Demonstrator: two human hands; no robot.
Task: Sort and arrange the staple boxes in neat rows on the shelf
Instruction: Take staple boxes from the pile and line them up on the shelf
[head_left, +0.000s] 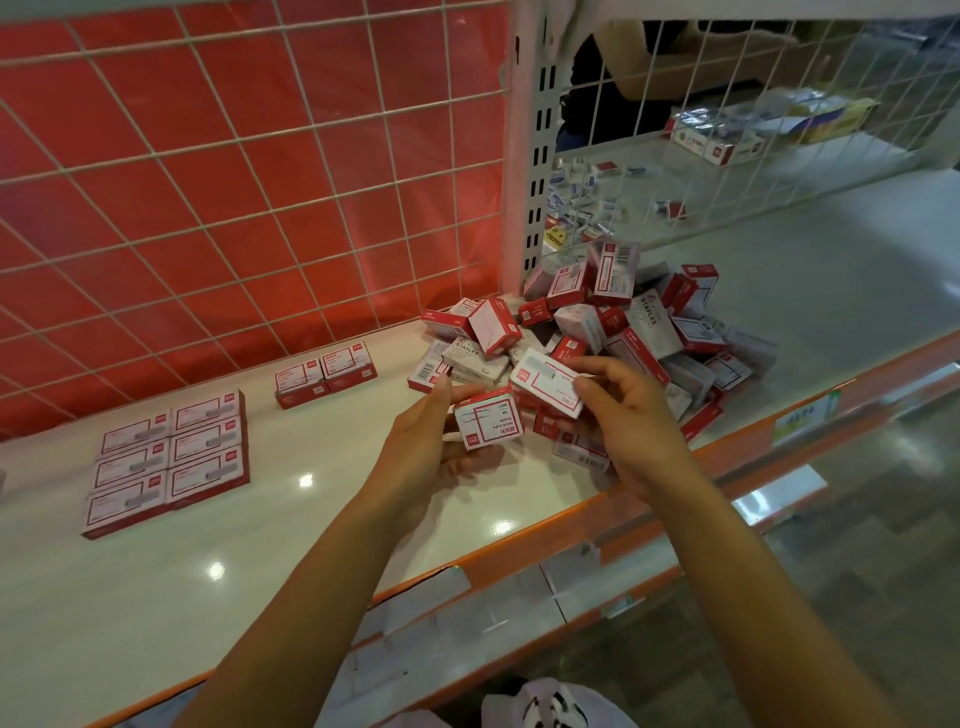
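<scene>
Gripping one small red-and-white cardboard box (488, 422) in the left hand (426, 449) and pinching a second box (549, 382) with the right hand (626, 421) fingers at centre frame, a careless nudge could spill the loose heap of boxes (649, 322) off the glossy white shelf (311, 545).

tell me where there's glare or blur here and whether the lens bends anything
Head view: two bright round glints on the glossy shelf; the wire grid bows from wide-angle distortion; the far boxes look soft, the near pile sharp.
</scene>
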